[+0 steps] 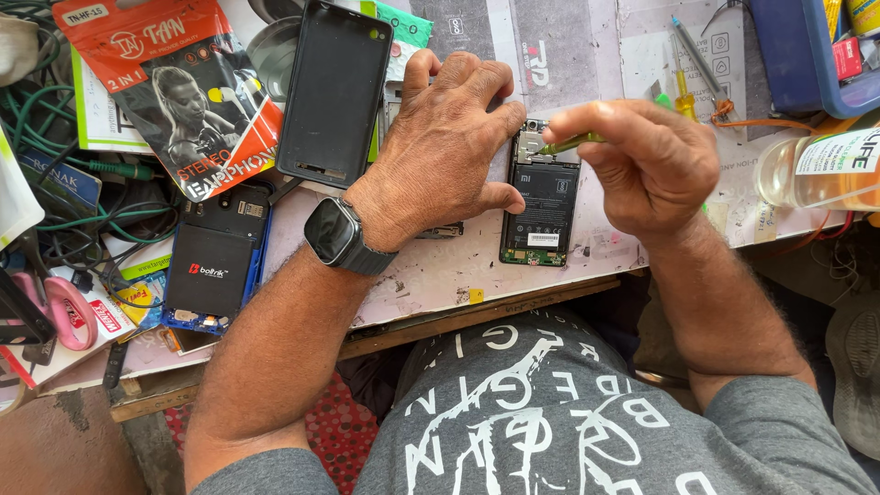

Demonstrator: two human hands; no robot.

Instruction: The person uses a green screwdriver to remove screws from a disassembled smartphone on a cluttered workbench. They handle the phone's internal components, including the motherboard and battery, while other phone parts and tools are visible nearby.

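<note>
An opened phone (542, 206) lies back-up on the workbench, its black battery and green circuit board showing. My left hand (446, 147), with a dark smartwatch (336, 235) on the wrist, presses flat on the bench and steadies the phone's left edge. My right hand (642, 160) pinches a thin green-handled screwdriver (570, 143), whose tip touches the top of the phone near the camera module.
A black phone back cover (334, 92) lies at upper left beside an orange earphone packet (188, 92). Another opened phone (215, 266) sits lower left among green cables (55, 137). A clear bottle (820, 170) and a blue tray (802, 50) are at right. A yellow-handled screwdriver (694, 69) rests behind.
</note>
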